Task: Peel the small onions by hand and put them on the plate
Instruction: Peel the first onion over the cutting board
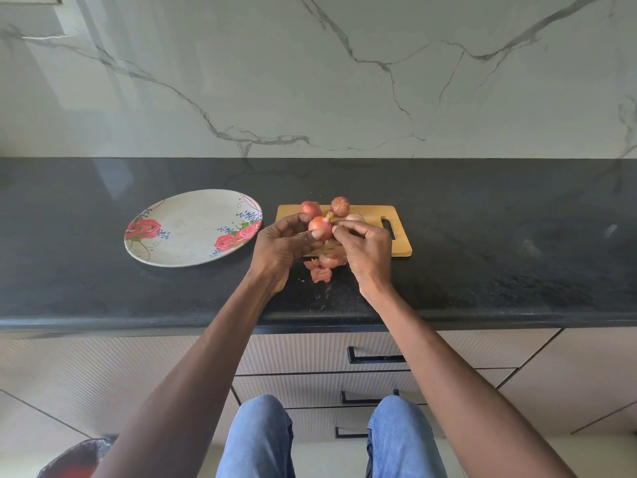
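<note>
I see both hands raised over the cutting board (375, 215); left hand (281, 244) cups a small onion (320, 227), fingers curled. Right hand (365, 248) pinches its tip; plate (179, 246) lies left on the table (517, 253).

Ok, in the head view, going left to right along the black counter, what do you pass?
Flowered plate → left hand → held onion, with loose peels lying below it → right hand → handle slot of the wooden cutting board.
</note>
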